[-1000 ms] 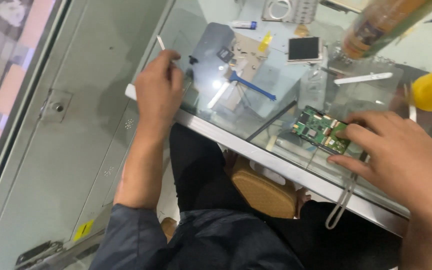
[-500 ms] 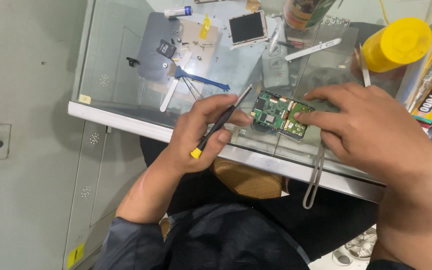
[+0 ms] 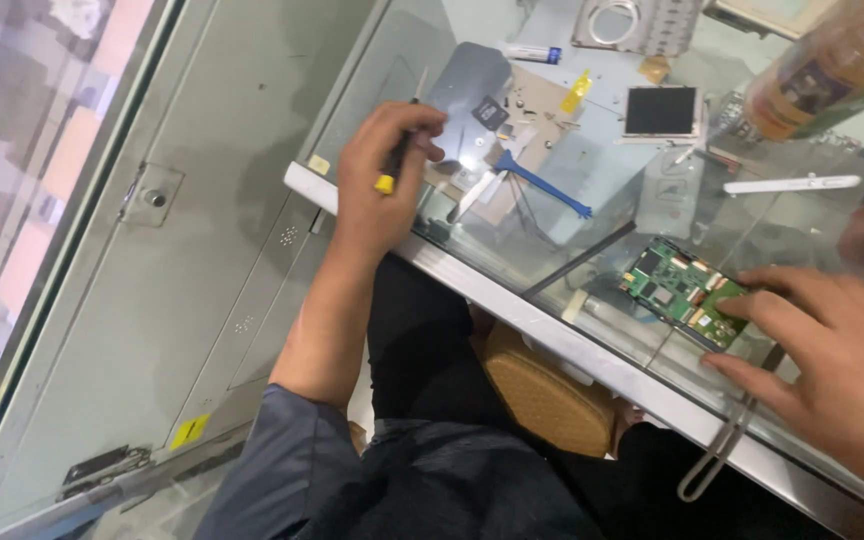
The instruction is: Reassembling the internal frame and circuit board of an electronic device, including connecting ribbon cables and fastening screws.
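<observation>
Head view. Left hand closes its grip on a thin screwdriver with a yellow cap, at the glass bench's near edge. Right hand rests fingertips on a green circuit board lying flat near that edge. A blue plastic pry tool lies between the hands.

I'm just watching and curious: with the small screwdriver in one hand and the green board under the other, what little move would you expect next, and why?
Probably bring the left hand with its screwdriver across to the green circuit board. The tool is gripped but sits well away from the board, over the far part of the glass table, while the right hand already rests its fingertips on the board's edge, as if steadying it.
</observation>
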